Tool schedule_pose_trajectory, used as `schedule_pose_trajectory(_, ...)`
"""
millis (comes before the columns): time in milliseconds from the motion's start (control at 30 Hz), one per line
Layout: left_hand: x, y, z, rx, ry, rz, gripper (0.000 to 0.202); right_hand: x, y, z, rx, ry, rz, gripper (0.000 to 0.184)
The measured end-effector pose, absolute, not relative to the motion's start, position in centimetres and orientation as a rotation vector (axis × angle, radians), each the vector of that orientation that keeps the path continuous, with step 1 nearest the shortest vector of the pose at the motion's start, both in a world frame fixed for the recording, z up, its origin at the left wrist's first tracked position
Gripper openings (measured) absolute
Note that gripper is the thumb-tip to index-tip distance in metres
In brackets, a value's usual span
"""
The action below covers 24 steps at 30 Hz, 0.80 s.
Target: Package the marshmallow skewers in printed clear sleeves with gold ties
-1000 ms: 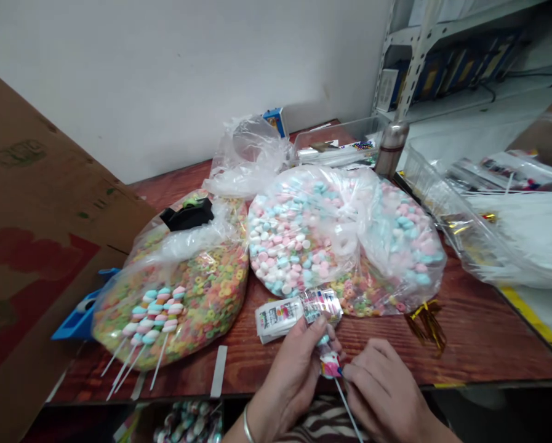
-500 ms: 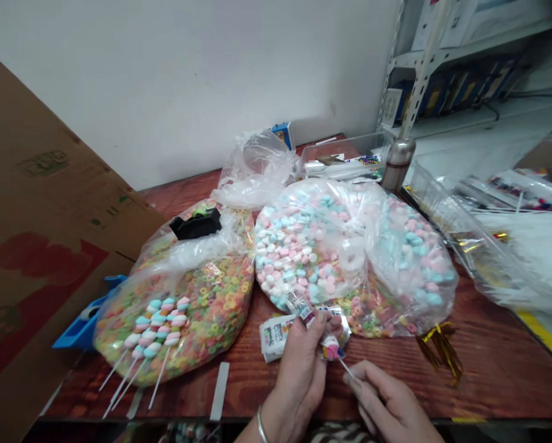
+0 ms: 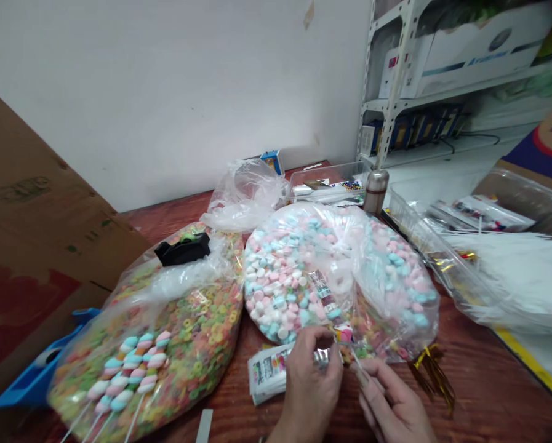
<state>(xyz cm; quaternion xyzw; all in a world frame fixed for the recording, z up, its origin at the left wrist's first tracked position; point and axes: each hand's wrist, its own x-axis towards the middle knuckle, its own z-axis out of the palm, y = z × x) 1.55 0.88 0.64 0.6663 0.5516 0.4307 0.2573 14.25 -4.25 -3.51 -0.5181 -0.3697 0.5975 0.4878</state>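
Note:
My left hand (image 3: 313,381) is closed around a clear printed wrapper sleeve (image 3: 327,296) that covers a candy skewer, near the front edge of the wooden table (image 3: 479,375). My right hand (image 3: 391,403) pinches the skewer's white stick (image 3: 357,364) just below a pink candy (image 3: 344,335). A stack of flat printed wrappers (image 3: 267,373) lies beside my left hand. Behind my hands sits a big clear bag of pink, blue and white candies (image 3: 312,271).
A bag of coloured cereal rings (image 3: 183,332) lies at left with finished marshmallow skewers (image 3: 128,372) and a black tape dispenser (image 3: 183,249) on it. Gold twist ties (image 3: 435,372) lie at right. Cardboard box (image 3: 31,234), blue tray (image 3: 31,378), metal flask (image 3: 376,192), shelving (image 3: 442,74).
The camera tilted up and the bags appear nearer. The wrapper sleeve now points up over the candy bag, and both hands sit a little farther right and lower in view.

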Motion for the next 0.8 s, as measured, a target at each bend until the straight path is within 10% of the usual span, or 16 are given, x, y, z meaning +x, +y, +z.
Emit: schedule_pose_trajectory(800, 3.0, 1.1, 1.2, 0.913, 1.189, 1.355, 0.026, 14.1, -3.5, -3.7, -1.170, -0.841, 1.385, 0.040)
